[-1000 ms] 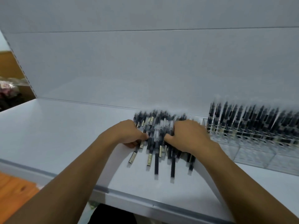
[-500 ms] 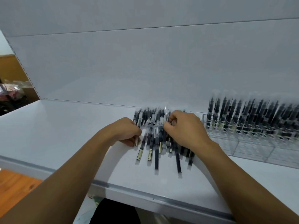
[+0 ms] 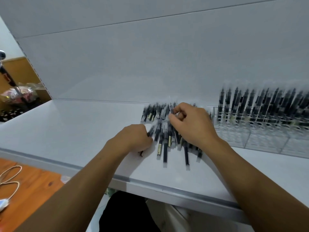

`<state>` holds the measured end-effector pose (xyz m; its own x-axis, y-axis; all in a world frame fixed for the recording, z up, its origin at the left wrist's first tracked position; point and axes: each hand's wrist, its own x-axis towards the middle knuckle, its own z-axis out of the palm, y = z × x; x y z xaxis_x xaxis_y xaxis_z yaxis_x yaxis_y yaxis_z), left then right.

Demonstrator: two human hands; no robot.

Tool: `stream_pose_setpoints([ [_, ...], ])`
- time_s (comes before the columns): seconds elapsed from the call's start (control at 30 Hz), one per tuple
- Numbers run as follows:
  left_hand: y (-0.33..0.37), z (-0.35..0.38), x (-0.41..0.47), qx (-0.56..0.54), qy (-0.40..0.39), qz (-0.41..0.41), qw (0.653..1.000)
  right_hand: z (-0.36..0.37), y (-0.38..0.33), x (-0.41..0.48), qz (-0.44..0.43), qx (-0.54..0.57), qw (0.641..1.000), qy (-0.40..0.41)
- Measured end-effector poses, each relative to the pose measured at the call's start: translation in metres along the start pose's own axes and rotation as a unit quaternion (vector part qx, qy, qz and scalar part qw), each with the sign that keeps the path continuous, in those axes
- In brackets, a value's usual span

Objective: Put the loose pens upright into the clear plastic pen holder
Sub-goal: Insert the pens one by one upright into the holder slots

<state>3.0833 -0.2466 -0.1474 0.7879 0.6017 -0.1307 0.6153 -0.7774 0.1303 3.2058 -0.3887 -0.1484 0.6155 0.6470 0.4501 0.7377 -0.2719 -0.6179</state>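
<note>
Head view has us looking down at both hands working in the loose pens (image 3: 164, 144), which lie flat in a heap on the white shelf (image 3: 75, 131). Our left hand (image 3: 133, 139) sits at the heap's left margin, its fingers curled round a dark pen (image 3: 151, 131) whose other end pokes out beneath the palm on the near side. Our right hand (image 3: 194, 128) rests on top of the heap, just beyond and to the right of the left one. Its thumb and forefinger pinch a clear-capped pen (image 3: 170, 107) that slants up away from us, while more pens fan out from under its palm toward the shelf's front edge (image 3: 150, 184). Just to the right of the right hand, near but not touching it, stands the clear plastic pen holder (image 3: 260, 143), packed with upright pens (image 3: 247, 104) and blurred by motion. Left of the left hand, bare white shelf runs out to the corner. A pale back panel (image 3: 150, 61) rises beyond both hands, close behind the heap's far ends. Nearer than the hands, a strip of bare shelf lies before the front edge. Below that edge, on the left, a wooden surface (image 3: 36, 185) carries a looped cable (image 3: 10, 177).
</note>
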Motion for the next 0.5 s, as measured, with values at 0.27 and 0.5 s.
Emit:
stream_pose_setpoints([
  [0.27,-0.001,-0.005,-0.003,-0.133,0.029,-0.011,0.991,-0.003,0.000,0.000,0.006,0.052,0.998,0.018],
  [0.5,0.019,-0.008,-0.003,-0.363,0.164,0.060,0.915,-0.038,0.000,0.002,0.004,0.099,0.995,0.033],
])
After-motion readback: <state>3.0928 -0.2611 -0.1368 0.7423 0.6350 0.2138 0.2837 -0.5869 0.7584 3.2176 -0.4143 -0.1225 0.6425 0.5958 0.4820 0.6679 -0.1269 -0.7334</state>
